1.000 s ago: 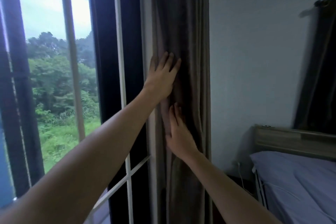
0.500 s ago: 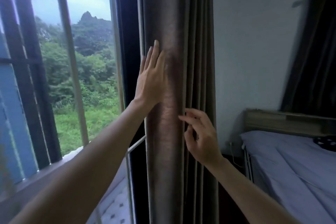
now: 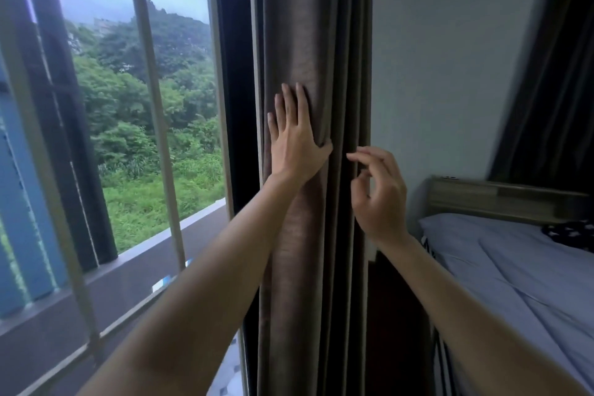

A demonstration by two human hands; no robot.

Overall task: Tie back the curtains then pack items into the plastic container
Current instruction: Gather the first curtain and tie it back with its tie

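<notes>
The gathered curtain (image 3: 308, 42) is plain taupe-brown. A second curtain (image 3: 553, 90) at the right edge is near-black. The wall (image 3: 450, 58) is pale grey. The bed sheet (image 3: 514, 267) is pale lavender-blue and the headboard (image 3: 482, 199) light wood grain. A dark cloth (image 3: 572, 233) carries white specks. The window frame (image 3: 238, 74) is black, its bars (image 3: 154, 106) beige.

Bare left hand (image 3: 294, 145), right hand (image 3: 379, 193), forearms (image 3: 225, 267).

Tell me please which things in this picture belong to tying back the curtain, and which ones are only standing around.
For the job:
gathered brown fabric curtain
left hand, pressed flat on it
right hand, fingers curled at its right folds

Only standing around:
bed with pale blue sheet
wooden headboard
dark curtain at far right
glass window with pale bars
</notes>
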